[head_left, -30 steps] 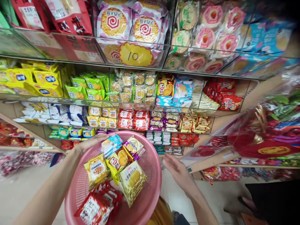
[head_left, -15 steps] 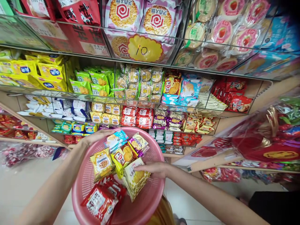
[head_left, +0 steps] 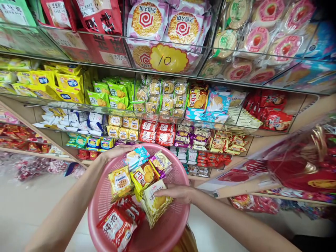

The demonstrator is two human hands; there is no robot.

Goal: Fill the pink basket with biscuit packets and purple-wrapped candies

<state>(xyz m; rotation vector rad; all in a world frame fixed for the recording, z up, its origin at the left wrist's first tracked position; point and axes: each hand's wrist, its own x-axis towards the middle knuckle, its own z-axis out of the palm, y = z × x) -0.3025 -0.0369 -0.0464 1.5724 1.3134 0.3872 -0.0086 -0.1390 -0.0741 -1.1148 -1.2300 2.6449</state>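
Observation:
A round pink plastic basket is held in front of the shelves. My left hand grips its far left rim, fingers partly hidden behind it. Inside the basket, my right hand is closed on a stack of cream-coloured biscuit packets, thumb on top. Around that stack lie a yellow cookie packet, a yellow-and-red biscuit packet, a blue packet and a purple-and-cream packet. Red biscuit packets sit at the near left of the basket.
Shelves with clear dividers carry many wrapped snacks, among them green packets and red packets. A yellow price tag reads 10. To the right hangs a red bag in clear plastic. Bagged goods rest low at the left.
The whole scene has shifted slightly right and down as the camera view turned. Both hands keep their hold, and the packets in the basket lie much as before.

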